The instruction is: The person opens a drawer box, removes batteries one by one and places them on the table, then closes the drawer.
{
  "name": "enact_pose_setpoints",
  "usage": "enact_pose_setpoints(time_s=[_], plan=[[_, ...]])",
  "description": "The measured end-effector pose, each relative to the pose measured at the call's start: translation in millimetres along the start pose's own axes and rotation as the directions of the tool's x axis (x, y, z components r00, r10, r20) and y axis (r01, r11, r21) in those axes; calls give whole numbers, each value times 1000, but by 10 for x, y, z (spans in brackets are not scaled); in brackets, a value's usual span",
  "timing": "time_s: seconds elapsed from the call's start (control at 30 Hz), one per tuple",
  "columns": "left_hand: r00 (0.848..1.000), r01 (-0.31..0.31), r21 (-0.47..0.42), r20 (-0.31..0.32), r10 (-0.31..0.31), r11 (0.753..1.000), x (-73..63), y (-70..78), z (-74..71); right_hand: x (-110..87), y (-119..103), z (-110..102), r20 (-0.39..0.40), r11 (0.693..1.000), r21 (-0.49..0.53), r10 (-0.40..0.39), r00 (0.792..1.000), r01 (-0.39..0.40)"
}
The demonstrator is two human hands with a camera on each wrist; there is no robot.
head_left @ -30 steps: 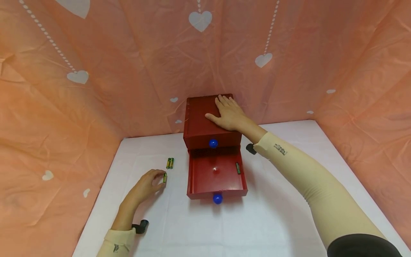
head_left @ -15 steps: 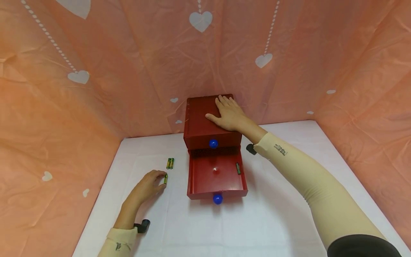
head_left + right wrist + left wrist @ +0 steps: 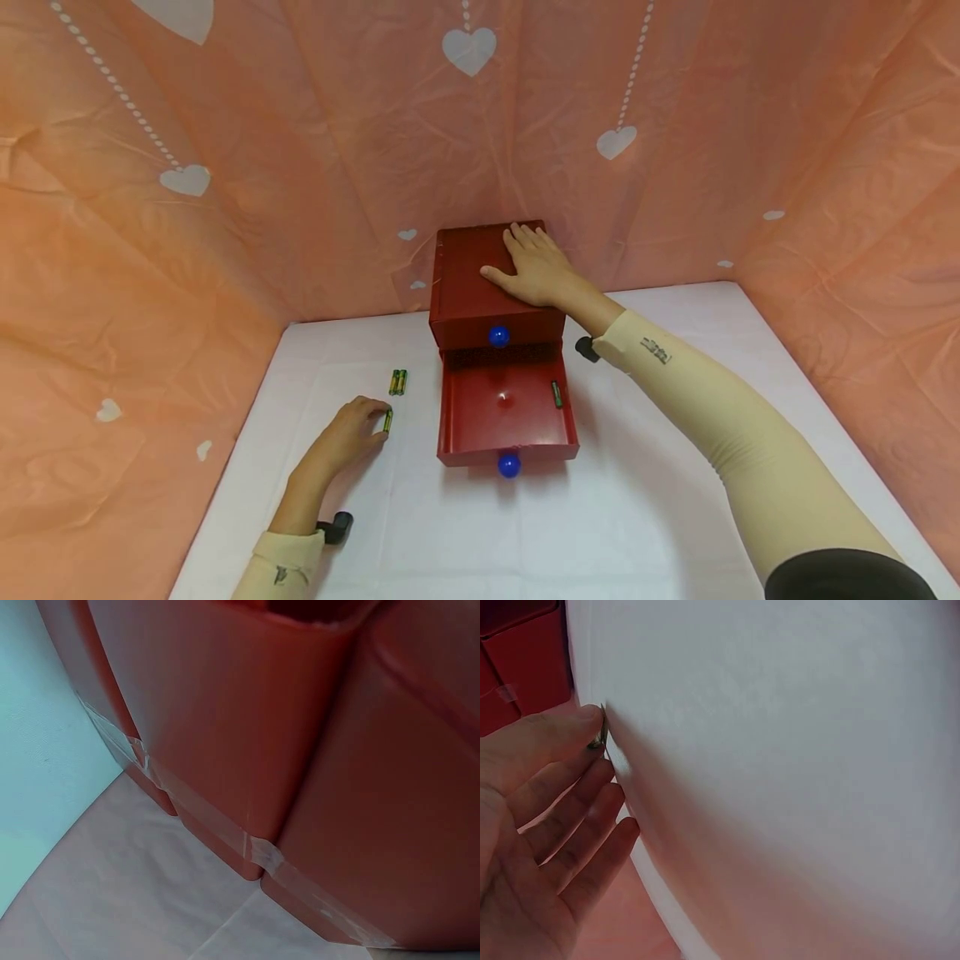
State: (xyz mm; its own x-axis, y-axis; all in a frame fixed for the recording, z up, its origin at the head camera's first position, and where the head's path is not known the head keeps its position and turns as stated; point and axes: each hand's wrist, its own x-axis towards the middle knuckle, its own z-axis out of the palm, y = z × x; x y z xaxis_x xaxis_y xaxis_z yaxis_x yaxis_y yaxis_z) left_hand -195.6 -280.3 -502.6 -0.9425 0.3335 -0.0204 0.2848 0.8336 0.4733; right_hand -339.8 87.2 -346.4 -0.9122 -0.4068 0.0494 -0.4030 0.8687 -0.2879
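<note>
While pinching a slim green-gold cylindrical battery (image 3: 387, 421) in left hand (image 3: 348, 433), near two matching batteries (image 3: 397, 382) on white cloth surface (image 3: 615, 525), resting right hand (image 3: 536, 268), with fingers spread, on smooth red boxy cabinet (image 3: 468, 275); noting round blue knobs (image 3: 498, 336), shallow open drawer (image 3: 480, 427).

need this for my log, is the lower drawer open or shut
Open: the lower drawer juts out, with a battery visible inside.

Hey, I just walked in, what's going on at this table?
A person's left hand pinches a battery, with two more batteries lying side by side just beyond it on the table. The right hand rests on top of a red cabinet. Its lower drawer stands open, with one battery inside.
</note>
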Motion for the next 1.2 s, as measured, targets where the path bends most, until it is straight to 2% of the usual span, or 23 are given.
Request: enact_pose_setpoints(time_s=[0.53,0.93,1.03,1.2], plan=[[1000,9,-11,7,-9,1000,-23,26,-5,-12,-4,-5,3,1000,-7,3,1000,-3],[999,39,-76,33,-36,996,-44,47,-51,-11,-3,-10,3,1000,-2,3,1000,-3],[999,37,-79,24,-35,996,-50,50,-74,-6,-2,-10,2,1000,-6,-1,1000,1],[1000,1,-66,-20,-2,998,-66,92,-116,-5,-4,-9,2,1000,-4,-1,1000,1]])
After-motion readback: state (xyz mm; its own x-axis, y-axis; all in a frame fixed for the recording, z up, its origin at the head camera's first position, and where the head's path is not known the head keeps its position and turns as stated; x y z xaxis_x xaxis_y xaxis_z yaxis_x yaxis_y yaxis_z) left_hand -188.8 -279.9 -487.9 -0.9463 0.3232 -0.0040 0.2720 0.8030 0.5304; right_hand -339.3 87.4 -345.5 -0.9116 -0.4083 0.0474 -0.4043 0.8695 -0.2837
